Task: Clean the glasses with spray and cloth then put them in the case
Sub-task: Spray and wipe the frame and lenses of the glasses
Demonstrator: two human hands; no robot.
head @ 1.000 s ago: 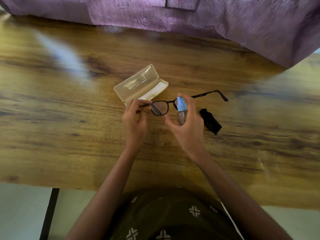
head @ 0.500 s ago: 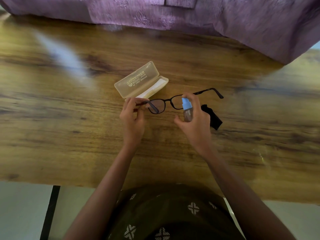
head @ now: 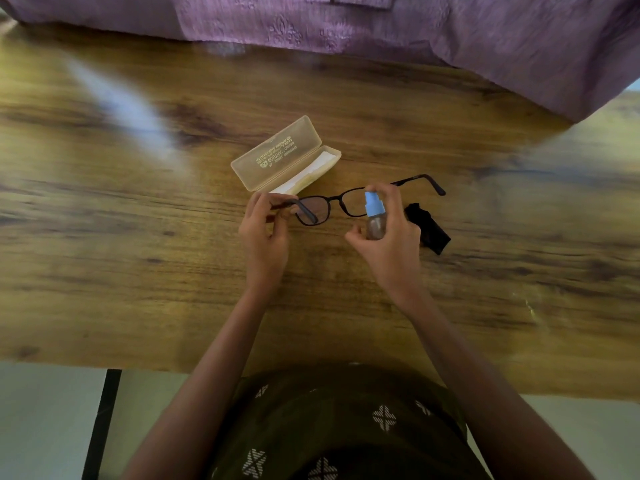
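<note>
**Glasses held over the table, spray bottle raised beside them**

While the left hand [head: 265, 237] pinches the near temple of the dark thin-framed glasses [head: 341, 206] between thumb and fingertips, the frame hangs just above the glossy brown wood-grain table [head: 138, 271] with its 2 lenses facing the person. The far temple sticks out to the right, past the other hand, its curved tip free in the air.

The right hand [head: 391, 244] is wrapped around a small clear spray bottle with a light blue pump top [head: 374, 216], thumb on the near side of the body and a finger curled over the top of the pump. The bottle stands roughly upright, right in front of the right-hand lens, overlapping it from this view; whether it touches the frame cannot be told.

Just behind the left hand, the translucent cream plastic glasses case [head: 287, 157] lies open on the table, its printed lid tipped back to the left and a pale lining showing in the tray. A crumpled black cleaning cloth [head: 429, 230] lies on the wood just to the right of the right hand, partly hidden by its fingers.

Along the far edge of the table hangs purple patterned fabric [head: 450, 36]. The person's dark garment with small white cross motifs [head: 346, 427] fills the bottom of the view.
</note>
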